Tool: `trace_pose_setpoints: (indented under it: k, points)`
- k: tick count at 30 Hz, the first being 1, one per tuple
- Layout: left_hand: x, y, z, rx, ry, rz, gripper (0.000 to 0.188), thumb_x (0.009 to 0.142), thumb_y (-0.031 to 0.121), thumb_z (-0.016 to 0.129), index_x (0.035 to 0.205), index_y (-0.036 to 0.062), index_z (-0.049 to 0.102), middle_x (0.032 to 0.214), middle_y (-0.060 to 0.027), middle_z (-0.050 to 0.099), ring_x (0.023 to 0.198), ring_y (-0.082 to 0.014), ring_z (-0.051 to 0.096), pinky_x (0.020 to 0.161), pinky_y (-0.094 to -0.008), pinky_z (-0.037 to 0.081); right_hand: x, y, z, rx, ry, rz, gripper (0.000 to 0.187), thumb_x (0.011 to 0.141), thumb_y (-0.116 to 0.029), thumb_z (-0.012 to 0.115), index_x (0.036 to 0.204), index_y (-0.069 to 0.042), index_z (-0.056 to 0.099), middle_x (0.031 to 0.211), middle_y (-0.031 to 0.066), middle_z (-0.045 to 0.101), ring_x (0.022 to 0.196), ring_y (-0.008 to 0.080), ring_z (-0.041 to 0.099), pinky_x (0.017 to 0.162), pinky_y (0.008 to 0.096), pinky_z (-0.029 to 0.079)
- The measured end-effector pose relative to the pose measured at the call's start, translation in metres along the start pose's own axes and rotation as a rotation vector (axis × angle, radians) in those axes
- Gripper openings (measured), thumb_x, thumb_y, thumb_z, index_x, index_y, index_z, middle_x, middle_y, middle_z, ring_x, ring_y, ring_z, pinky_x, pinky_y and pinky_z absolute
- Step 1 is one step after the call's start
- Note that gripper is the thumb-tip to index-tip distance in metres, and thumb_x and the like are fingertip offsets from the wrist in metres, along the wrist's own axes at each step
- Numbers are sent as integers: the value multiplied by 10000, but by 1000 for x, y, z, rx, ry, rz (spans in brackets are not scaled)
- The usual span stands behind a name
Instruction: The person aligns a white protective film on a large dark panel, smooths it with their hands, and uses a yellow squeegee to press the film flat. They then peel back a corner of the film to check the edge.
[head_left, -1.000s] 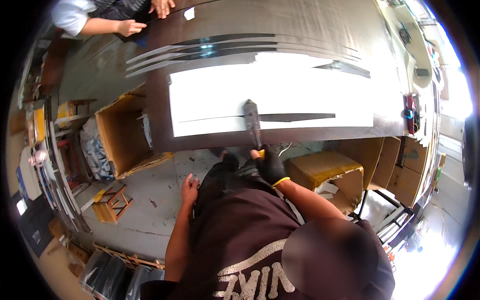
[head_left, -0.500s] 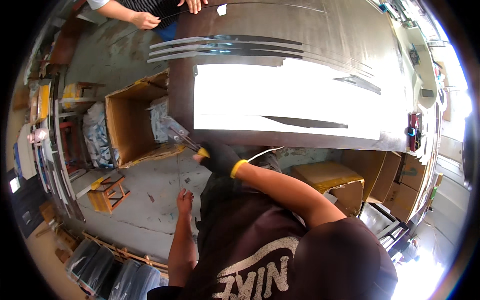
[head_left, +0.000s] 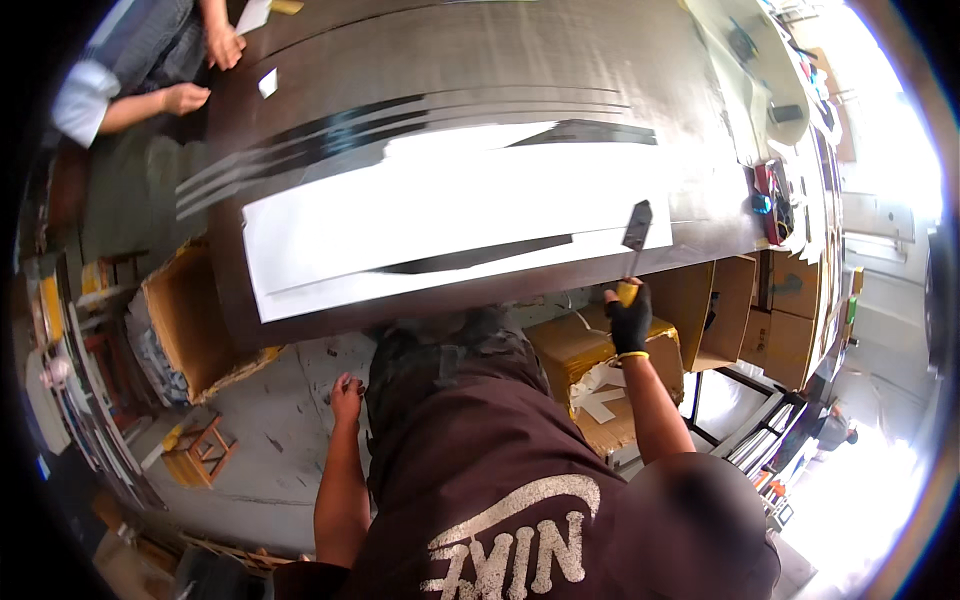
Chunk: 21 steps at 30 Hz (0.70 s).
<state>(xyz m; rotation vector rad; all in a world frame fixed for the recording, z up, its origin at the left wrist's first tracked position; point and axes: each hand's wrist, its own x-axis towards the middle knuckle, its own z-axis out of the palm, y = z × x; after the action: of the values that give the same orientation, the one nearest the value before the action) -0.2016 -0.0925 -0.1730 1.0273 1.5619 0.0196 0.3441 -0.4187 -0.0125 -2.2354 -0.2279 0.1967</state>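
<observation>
Head view, looking down on a dark tabletop. The right hand, in a black glove with a yellow cuff, has its grip clamped on the yellow handle of a scraper. The scraper's long axis runs nearly straight away from the person, tilted slightly rightward; its wide flat blade points toward the far side of the tabletop and lies over the right end of a white sheet. The sheet lies lengthwise across the tabletop, with a long dark strip running along it near the front edge. The left hand, bare, hangs beside the thigh, holding nothing, fingers loosely curled. Open cardboard boxes stand on the floor below the tabletop's near edge. Another person's hands rest at the far left corner.
</observation>
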Motion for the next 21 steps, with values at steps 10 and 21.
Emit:
trace_pose_setpoints:
  k: [10,21]
  points:
    - [-12,61,118,166,-70,194,554,1085,284,700,1541,-8,582,1291,-163,731,1110,-236,732,954,-385,589,208,152,-171,-425,329,293,417,848,-324,895,1087,-18,743,966,190,774,891,343,759,808,455,576]
    - [-32,11,129,222,6,371,538,1076,246,686,1532,-22,588,1149,-171,788,989,-231,765,894,-369,597,277,122,-145,-561,195,-291,441,922,-142,849,1314,-16,691,1191,211,781,1065,378,764,959,464,581]
